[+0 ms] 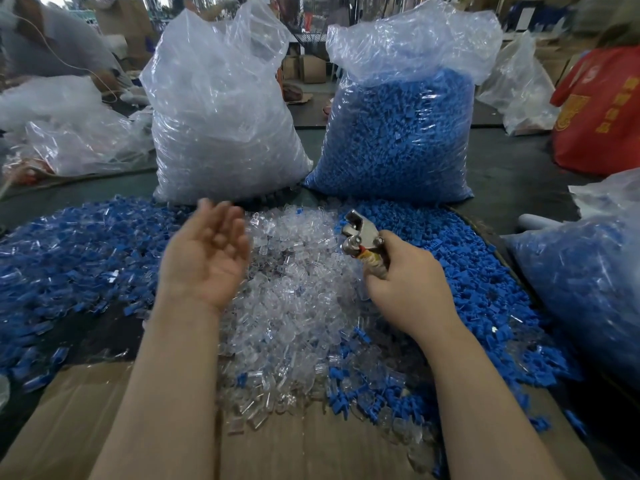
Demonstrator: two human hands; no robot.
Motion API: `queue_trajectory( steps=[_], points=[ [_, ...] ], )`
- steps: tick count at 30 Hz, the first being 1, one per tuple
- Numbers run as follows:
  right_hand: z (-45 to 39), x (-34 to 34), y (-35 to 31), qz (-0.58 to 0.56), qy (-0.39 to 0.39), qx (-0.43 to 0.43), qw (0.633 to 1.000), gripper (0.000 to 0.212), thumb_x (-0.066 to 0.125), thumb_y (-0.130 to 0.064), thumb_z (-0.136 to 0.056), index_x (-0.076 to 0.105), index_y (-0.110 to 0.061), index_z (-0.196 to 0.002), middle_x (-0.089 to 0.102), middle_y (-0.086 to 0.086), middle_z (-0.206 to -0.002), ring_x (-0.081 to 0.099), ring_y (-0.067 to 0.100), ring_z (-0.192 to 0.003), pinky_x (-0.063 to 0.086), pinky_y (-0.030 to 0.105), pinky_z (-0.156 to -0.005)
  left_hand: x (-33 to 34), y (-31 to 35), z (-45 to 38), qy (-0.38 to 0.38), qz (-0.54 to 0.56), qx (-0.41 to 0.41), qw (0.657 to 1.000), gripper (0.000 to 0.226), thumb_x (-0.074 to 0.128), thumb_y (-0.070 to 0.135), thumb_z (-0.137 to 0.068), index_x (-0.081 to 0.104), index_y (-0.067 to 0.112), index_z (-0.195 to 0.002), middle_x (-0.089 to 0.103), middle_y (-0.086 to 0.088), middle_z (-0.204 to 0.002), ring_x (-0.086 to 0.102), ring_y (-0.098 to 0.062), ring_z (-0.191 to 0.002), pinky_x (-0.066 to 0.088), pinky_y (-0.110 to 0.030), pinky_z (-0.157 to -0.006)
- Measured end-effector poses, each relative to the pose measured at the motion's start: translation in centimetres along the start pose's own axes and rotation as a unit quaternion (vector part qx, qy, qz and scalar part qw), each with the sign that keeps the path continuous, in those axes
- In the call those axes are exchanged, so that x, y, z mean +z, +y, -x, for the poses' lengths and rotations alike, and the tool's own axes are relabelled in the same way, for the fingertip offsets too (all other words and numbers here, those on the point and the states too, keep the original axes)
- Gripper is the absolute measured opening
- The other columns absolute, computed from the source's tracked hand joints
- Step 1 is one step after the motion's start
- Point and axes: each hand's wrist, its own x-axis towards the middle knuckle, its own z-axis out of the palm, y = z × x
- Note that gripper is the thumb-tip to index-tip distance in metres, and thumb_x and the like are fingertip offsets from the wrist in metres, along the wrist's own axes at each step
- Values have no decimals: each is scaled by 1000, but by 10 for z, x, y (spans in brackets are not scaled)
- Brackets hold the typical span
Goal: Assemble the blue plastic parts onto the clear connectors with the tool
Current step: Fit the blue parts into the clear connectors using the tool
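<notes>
A heap of clear connectors (294,299) lies in the middle of the table. Loose blue plastic parts (460,271) are piled to its right, and a pile of blue parts mixed with clear pieces (69,258) spreads to its left. My right hand (405,289) grips the handle of a metal plier-like tool (360,233), whose jaw points up and away over the clear heap. My left hand (204,258) hovers palm up above the left edge of the clear heap, fingers relaxed and blurred, holding nothing.
A tall bag of clear connectors (221,109) and a bag of blue parts (398,133) stand behind the piles. Another bag of blue pieces (588,285) sits at the right. Cardboard (86,410) covers the near edge. Other people work at the far left and right.
</notes>
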Motion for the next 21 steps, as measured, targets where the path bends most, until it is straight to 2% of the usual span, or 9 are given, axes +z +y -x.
queue_trajectory(
  steps=[2, 4, 6, 8, 11, 13, 18, 20, 21],
  points=[
    [0, 0, -2, 25, 0, -1, 1000, 18, 57, -24, -83, 41, -28, -79, 50, -9, -67, 41, 4, -59, 24, 26, -49, 19, -13, 9, -63, -199, 1, 978, 40, 68, 44, -77, 70, 13, -102, 74, 4, -84, 67, -6, -70, 54, -18, -60],
    [0, 0, -4, 45, 4, -10, 999, 19, 60, -22, -81, 42, -27, -80, 51, -8, -68, 44, 8, -60, 30, 28, -49, 35, -26, 18, -118, -350, 2, 929, 50, 68, 52, -71, 68, 16, -105, 74, 3, -90, 69, -8, -74, 54, -20, -61],
    [1, 0, -6, 62, 11, -25, 998, 15, 61, -20, -80, 48, -24, -85, 55, -6, -72, 50, 18, -64, 37, 32, -53, 45, -37, 25, -167, -441, -8, 882, 55, 69, 56, -68, 68, 17, -106, 73, 1, -96, 68, -10, -76, 54, -22, -64],
    [2, 0, -7, 80, 19, -44, 996, 16, 61, -17, -78, 48, -21, -86, 53, -4, -73, 51, 22, -67, 36, 33, -55, 51, -46, 30, -197, -473, -15, 859, 47, 76, 48, -73, 69, 14, -105, 74, 2, -91, 69, -10, -72, 56, -23, -64],
    [0, 1, -10, 103, 22, -67, 992, 22, 61, -15, -76, 41, -19, -81, 47, -4, -71, 50, 25, -67, 29, 34, -56, 55, -52, 32, -198, -450, 3, 871, 14, 77, 14, -82, 72, 6, -93, 74, -1, -74, 67, -9, -63, 56, -22, -62],
    [-1, 1, -11, 120, 20, -75, 990, 24, 62, -18, -75, 40, -19, -86, 46, -4, -77, 50, 26, -73, 27, 34, -62, 56, -52, 33, -179, -434, 15, 883, 7, 75, 5, -81, 72, 2, -86, 72, -4, -68, 67, -10, -60, 56, -21, -59],
    [1, 1, -5, 150, 25, -16, 988, 47, 61, -29, -71, 50, -27, -116, 56, -6, -106, 47, 23, -104, 28, 38, -98, 53, -46, 27, -105, -373, 58, 920, 7, 76, 4, -78, 70, 1, -81, 70, -6, -64, 65, -11, -55, 55, -20, -54],
    [1, 2, -4, 158, 35, 7, 987, 46, 61, -30, -74, 48, -28, -118, 57, -5, -110, 48, 25, -107, 23, 42, -110, 49, -44, 25, -111, -367, 64, 921, 8, 78, 10, -79, 72, 6, -81, 71, -3, -66, 65, -11, -59, 55, -20, -57],
    [0, 3, -4, 160, 41, 14, 986, 43, 62, -29, -75, 49, -27, -116, 58, -3, -108, 50, 27, -103, 27, 44, -109, 47, -43, 23, -127, -375, 65, 916, 11, 79, 16, -79, 73, 8, -84, 72, -2, -69, 65, -10, -62, 55, -20, -60]
  ],
)
